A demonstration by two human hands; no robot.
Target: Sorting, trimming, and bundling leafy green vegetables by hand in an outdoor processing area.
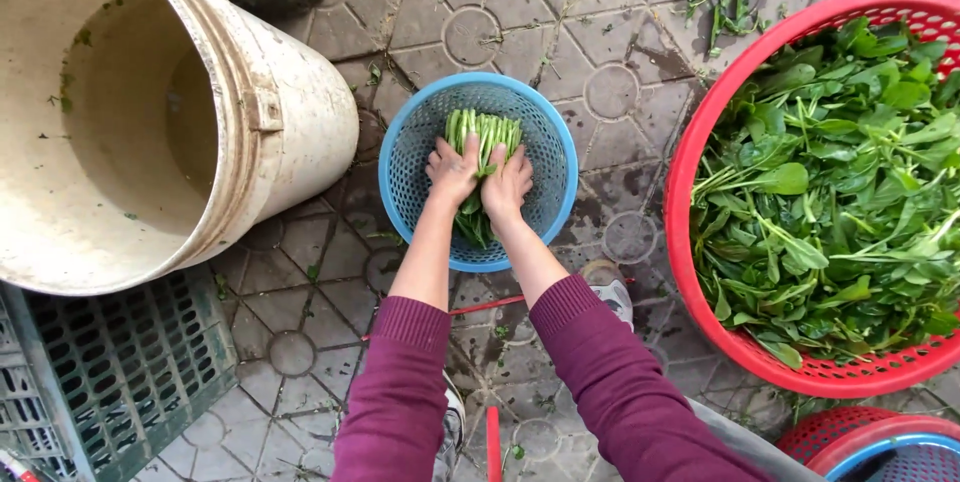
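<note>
A small blue perforated basket (417, 147) stands on the paved ground in the middle of the view. A bundle of green stalks (487, 134) lies inside it. My left hand (452, 171) and my right hand (506, 185) rest side by side on top of the bundle, palms down, fingers curled over the stalks. Both arms wear maroon sleeves.
A large dirty white bucket (290, 127) lies tipped at the left. A big red basket (700, 142) full of leafy greens (840, 182) sits at the right. A dark green crate (120, 372) is at the lower left, stacked baskets (880, 447) at the lower right.
</note>
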